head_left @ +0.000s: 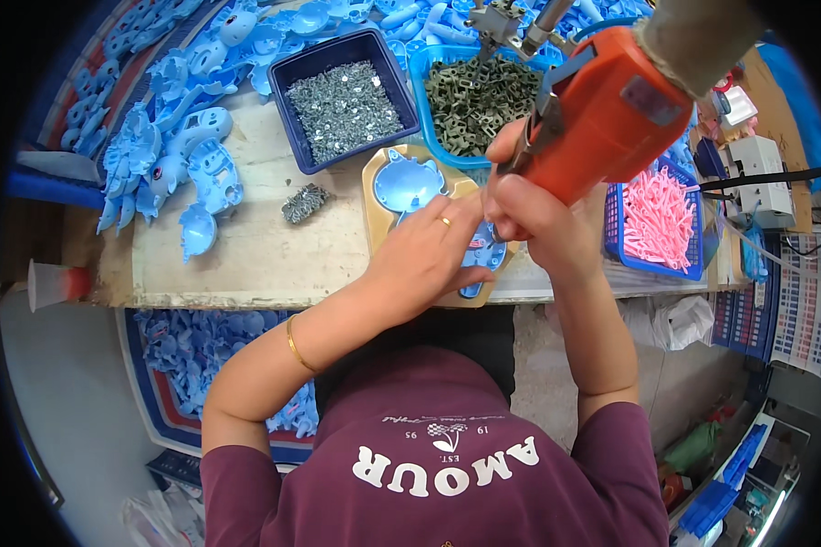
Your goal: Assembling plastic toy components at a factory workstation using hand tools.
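Note:
My right hand (543, 214) is closed around the lower end of an orange power screwdriver (602, 114), which has a metal lever along its side. Its tip is hidden behind my fingers. My left hand (433, 242) lies over a tan holding block (379, 196), fingers stretched out and thumb apart, the fingertips close to my right hand. Under and beside the left hand, a blue animal-shaped plastic part (488, 251) sits in the block, partly covered. Another blue shell part (408, 185) rests in the block's far left hollow.
Beyond the block stand a dark blue bin of small screws (342, 109) and a light blue basket of dark metal pieces (474, 105). A screw pile (306, 203) lies left. Blue plastic parts (201, 137) heap at far left. Pink pieces (657, 219) fill a basket at right.

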Motion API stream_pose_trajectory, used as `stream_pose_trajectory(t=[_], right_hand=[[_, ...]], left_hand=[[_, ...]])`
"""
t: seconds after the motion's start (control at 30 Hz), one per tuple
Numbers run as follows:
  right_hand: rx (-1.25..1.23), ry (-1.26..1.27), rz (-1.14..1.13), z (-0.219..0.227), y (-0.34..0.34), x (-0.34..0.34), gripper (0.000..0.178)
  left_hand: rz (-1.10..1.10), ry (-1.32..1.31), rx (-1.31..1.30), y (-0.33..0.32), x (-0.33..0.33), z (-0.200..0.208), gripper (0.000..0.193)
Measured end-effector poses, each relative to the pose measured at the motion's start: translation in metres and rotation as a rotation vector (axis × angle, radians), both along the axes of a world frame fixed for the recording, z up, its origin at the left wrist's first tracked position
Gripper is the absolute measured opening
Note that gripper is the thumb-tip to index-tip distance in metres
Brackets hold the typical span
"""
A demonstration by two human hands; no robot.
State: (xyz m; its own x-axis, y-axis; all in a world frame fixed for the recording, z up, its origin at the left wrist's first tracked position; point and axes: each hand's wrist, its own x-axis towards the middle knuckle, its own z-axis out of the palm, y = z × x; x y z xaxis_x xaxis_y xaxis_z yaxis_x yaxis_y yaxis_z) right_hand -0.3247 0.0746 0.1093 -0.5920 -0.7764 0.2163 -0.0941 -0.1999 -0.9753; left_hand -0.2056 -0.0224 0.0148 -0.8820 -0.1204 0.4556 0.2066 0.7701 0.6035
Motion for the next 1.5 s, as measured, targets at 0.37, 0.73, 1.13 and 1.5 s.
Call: stream_pose_trajectory(t=[0.37, 0.73, 1.13, 1.5], right_hand=[[-0.037, -0.125, -0.032, -0.029, -0.001, -0.006, 0.023], [-0.047, -0.073, -0.169, -0.039, -0.003, 0.000, 0.021], [-0.142, 1.119, -0.005, 0.066, 0.009, -0.039, 0.051], [-0.227, 0.657, 0.117, 0.138, -0.086, -0.077, 0.055]], left_hand=[[0.058, -0.026, -0.259, -0.005, 0.011, -0.003, 0.040], [0.063, -0.084, -0.304, -0.004, 0.011, -0.006, 0.033], [0.212, 0.032, -0.221, -0.012, 0.052, 0.002, 0.030], [0.198, 0.017, -0.195, -0.002, 0.065, -0.009, 0.042]])
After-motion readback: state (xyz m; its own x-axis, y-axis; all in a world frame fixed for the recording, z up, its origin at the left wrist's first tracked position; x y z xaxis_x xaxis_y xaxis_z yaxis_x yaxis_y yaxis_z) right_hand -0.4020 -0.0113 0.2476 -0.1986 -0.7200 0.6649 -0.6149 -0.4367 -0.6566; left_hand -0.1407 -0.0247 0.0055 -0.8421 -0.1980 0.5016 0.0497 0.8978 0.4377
